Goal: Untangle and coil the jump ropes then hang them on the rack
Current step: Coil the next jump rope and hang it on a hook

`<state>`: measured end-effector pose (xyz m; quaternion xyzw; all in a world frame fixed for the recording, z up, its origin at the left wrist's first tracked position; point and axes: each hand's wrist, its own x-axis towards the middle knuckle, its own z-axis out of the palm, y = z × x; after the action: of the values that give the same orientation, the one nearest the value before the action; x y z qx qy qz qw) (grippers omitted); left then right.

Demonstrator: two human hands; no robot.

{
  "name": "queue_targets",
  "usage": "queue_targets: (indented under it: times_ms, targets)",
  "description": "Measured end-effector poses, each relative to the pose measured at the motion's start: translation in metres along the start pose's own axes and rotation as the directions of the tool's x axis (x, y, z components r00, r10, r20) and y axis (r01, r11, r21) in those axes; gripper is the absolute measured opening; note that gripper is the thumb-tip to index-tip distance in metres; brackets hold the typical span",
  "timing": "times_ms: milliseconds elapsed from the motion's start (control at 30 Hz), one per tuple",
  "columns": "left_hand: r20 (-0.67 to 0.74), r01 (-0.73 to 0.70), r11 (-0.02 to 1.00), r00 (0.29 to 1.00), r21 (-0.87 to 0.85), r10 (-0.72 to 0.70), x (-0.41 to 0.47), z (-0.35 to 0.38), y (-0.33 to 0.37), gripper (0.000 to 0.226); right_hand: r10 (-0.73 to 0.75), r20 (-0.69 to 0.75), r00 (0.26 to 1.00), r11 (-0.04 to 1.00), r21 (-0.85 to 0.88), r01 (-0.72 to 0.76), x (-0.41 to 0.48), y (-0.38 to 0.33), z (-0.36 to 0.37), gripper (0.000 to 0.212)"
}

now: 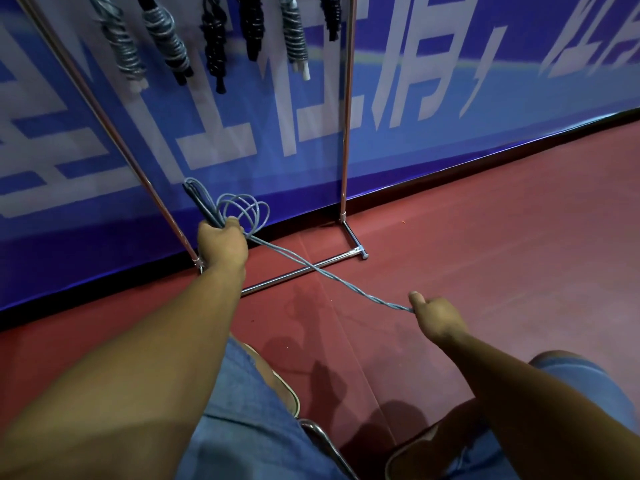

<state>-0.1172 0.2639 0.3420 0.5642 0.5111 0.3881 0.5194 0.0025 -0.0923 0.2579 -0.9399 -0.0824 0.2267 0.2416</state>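
A grey jump rope point(322, 276) stretches taut between my two hands above the red floor. My left hand point(221, 244) grips its dark handles together with several loose loops point(244, 211) that stand up beside my thumb. My right hand point(436, 318) pinches the far end of the twisted double strand, lower and to the right. The metal rack point(346, 133) stands in front of me. Several coiled ropes, grey ones point(166, 39) and black ones point(214, 46), hang from its top.
A blue banner wall point(450, 98) with white characters runs behind the rack. The rack's base bar point(298, 271) lies on the red floor under the rope. My knees in denim shorts and a chrome chair frame point(322, 438) fill the bottom.
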Motion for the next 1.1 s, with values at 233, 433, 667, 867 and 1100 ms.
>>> queue_targets:
  times_ms: [233,433,667,867,1100]
  targets:
    - [0.122,-0.106,0.987,0.988,0.124,0.091,-0.013,0.004,0.0,0.014,0.045,-0.04,0.998,0.996,-0.078,-0.048,0.004,-0.003,0.0,0.06]
    - [0.392,-0.172,0.961,0.917,0.216,0.076,-0.044,0.018,-0.009,0.045,-0.02,-0.054,0.998,0.984,-0.179,0.01,0.003,-0.01,0.005,0.049]
    - [0.611,-0.249,0.929,0.791,0.273,0.032,-0.084,0.031,-0.022,0.023,-0.173,-0.024,0.985,0.951,-0.263,0.161,-0.006,-0.025,0.013,0.019]
    - [0.746,-0.371,0.865,0.666,0.339,-0.007,-0.11,0.034,-0.044,0.025,-0.267,-0.228,0.936,0.909,0.265,0.323,-0.024,-0.062,0.018,0.037]
    - [0.846,-0.473,0.819,0.532,0.324,-0.028,-0.129,0.039,-0.045,0.044,-0.313,-0.257,0.914,0.818,0.416,0.397,-0.031,-0.097,0.014,0.052]
